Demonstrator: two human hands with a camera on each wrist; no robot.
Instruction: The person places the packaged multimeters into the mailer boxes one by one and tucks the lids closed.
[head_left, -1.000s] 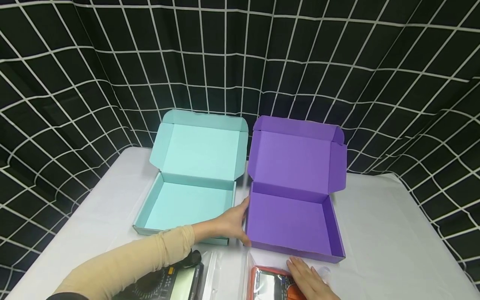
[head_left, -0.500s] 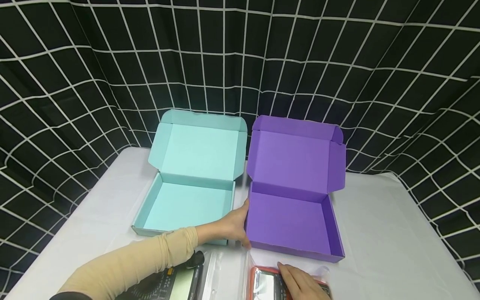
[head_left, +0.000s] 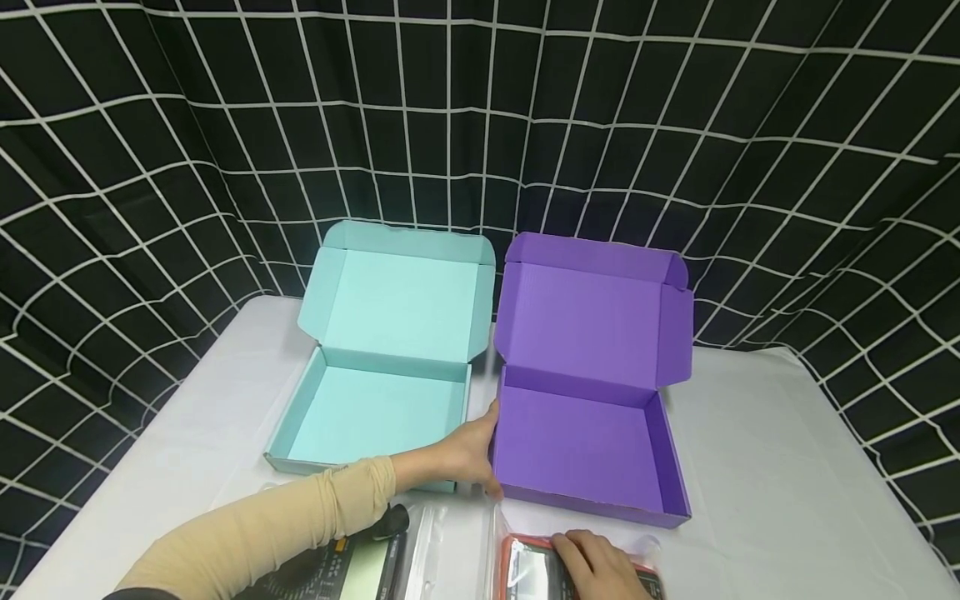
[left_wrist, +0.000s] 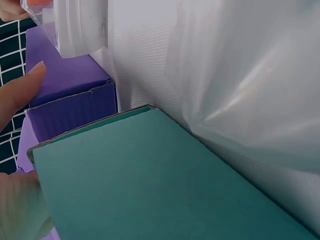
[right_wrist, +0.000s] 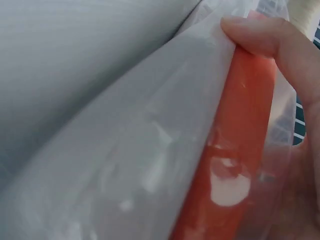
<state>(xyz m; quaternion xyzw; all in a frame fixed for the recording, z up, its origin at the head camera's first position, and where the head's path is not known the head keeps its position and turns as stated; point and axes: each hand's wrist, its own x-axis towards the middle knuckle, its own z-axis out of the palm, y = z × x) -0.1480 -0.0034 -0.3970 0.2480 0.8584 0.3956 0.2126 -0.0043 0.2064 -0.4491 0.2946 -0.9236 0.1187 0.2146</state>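
Note:
My left hand [head_left: 467, 454] reaches across the teal box's front corner and touches the left side of the purple box [head_left: 585, 502], thumb and fingers spread along that wall. In the left wrist view the thumb [left_wrist: 25, 90] points at the purple box beside the teal wall. At the front edge of the head view, my right hand [head_left: 600, 567] grips a red multimeter [head_left: 528, 575] inside a clear plastic bag, covering its lower half. From the right wrist, its thumb [right_wrist: 255, 37] presses the bag over the meter's red-orange edge [right_wrist: 235, 130].
Left of the purple box stands the teal box [head_left: 408, 308], lid raised like the purple one's. A black multimeter [head_left: 367, 567] in a clear bag lies at front left, partly under my sleeve [head_left: 262, 525]. A black curtain with white grid lines [head_left: 480, 108] hangs behind the white-covered table [head_left: 757, 467].
My right hand has slid left over the red multimeter, and its fingers have curled onto it. The left hand stays at the purple box's side, nearly unmoved.

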